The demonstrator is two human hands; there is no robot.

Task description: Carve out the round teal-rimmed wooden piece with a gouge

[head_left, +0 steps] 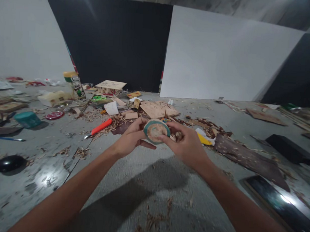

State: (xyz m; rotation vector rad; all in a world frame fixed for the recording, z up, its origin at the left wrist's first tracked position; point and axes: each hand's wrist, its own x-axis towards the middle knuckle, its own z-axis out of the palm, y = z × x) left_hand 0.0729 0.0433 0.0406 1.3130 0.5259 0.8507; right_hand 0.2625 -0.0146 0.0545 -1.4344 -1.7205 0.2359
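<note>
Between my two hands, above the floor, is a small round disc [156,131] with a pale rim, a teal ring and a rough beige middle. My left hand [134,137] holds its left edge, with some fingers reaching behind and below it. On the other side, my right hand [183,139] grips the right edge, its thumb pressed on the face. The fingers behind the disc are partly hidden. An orange-handled tool [101,126] lies on the floor to the left of my left hand. Something yellow [204,140] lies just right of my right hand.
Wood shavings and a thin board [159,110] lie beyond my hands. Leftward are a teal lid [27,119], a red lid [54,115], a yellow-topped jar [74,85] and a black rounded object [10,164]. A brown strip [248,159] and a dark flat slab [279,203] lie rightward.
</note>
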